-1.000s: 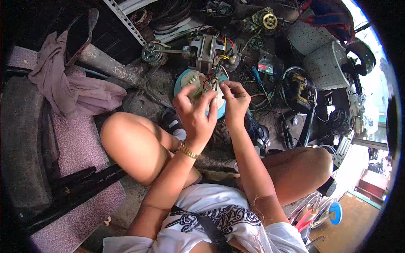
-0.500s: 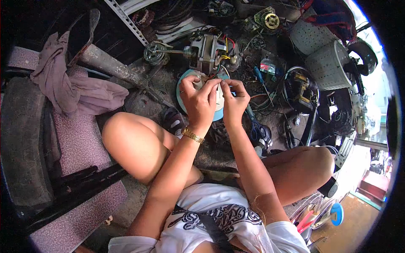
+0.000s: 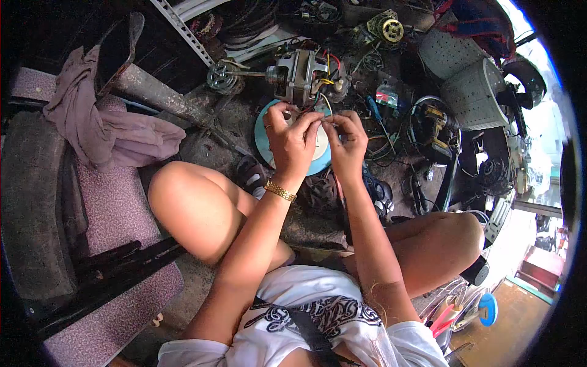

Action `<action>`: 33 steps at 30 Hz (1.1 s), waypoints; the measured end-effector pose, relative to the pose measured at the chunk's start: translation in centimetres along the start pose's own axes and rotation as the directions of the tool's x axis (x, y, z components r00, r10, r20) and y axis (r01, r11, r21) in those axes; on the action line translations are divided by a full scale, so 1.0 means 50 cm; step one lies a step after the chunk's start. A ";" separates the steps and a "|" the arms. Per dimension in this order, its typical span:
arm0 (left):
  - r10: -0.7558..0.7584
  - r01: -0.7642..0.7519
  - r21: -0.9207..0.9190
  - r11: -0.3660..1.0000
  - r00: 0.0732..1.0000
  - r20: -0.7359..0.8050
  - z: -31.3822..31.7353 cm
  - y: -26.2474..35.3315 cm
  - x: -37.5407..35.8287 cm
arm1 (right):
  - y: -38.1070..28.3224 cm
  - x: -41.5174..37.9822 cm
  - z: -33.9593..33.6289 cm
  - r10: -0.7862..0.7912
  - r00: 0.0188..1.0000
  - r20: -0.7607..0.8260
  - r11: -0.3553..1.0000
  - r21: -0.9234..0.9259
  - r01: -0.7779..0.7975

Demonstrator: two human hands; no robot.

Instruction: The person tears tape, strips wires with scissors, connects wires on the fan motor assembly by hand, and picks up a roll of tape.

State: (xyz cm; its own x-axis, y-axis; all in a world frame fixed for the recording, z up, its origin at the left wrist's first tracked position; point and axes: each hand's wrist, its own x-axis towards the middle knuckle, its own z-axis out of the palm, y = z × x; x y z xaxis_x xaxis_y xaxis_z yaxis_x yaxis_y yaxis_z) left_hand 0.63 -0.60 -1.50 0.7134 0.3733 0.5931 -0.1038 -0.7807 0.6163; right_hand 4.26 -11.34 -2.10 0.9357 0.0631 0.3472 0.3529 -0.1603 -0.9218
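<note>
My left hand (image 3: 291,144) is closed in a pinch, its fingertips meeting those of my right hand (image 3: 348,145) above a round light-blue and white disc (image 3: 264,144). Both hands pinch thin wire (image 3: 328,105) that runs down from an electric motor (image 3: 299,76); the pinched ends are too small to see clearly. The motor lies on its side just beyond the hands, with red, yellow and white leads at its right end and a shaft pointing left.
A blue-handled screwdriver (image 3: 375,109) lies right of the disc. Farther right are a yellow and black power drill (image 3: 435,125) and a perforated grey bin (image 3: 474,98). A rusty pipe (image 3: 165,95) and a mauve cloth (image 3: 110,134) are at left. Another motor (image 3: 390,29) sits at the back.
My right hand has shifted slightly right and down, its fingers more curled. My left hand stays nearly in place; the fingertips of both hands remain together.
</note>
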 end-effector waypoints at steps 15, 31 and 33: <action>0.060 -0.060 -0.076 0.995 0.998 -0.001 0.000 -0.005 -0.002 | 0.006 0.013 -0.009 0.022 1.000 0.019 1.000 -0.010 -0.022; -0.052 0.050 0.035 0.998 0.998 0.034 -0.029 0.034 -0.049 | 0.011 -0.012 0.007 -0.164 0.986 0.008 0.978 -0.130 0.164; -0.047 0.045 0.034 0.998 0.997 0.059 -0.032 0.034 -0.054 | 0.025 -0.004 0.007 -0.161 0.987 0.021 0.984 -0.079 0.162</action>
State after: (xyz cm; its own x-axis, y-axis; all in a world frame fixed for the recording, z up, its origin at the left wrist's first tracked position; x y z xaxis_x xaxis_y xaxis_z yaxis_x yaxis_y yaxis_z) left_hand -2.57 -2.15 -1.20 0.7572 0.3793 0.5317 -0.0477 -0.7798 0.6242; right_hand 4.52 -11.21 -3.39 0.8664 0.1083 0.4875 0.4990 -0.2250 -0.8369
